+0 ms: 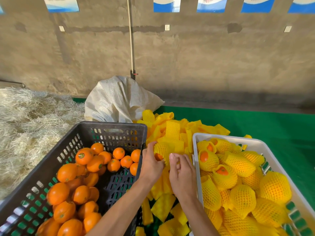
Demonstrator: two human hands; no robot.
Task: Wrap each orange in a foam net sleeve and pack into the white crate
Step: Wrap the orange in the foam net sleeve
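My left hand [150, 163] grips an orange [158, 156] partly covered by a yellow foam net sleeve [164, 149], held between the two crates. My right hand [181, 172] is beside it, fingers curled at the sleeve's lower edge. A black crate [109, 128] on the left holds several bare oranges [83, 156]. The white crate [195, 147] on the right holds several sleeved oranges [238, 169].
A heap of loose yellow foam sleeves [172, 129] lies on the green mat [272, 126] between and behind the crates. A white woven sack [119, 101] stands behind the black crate. Pale straw [25, 120] covers the left. A concrete wall runs behind.
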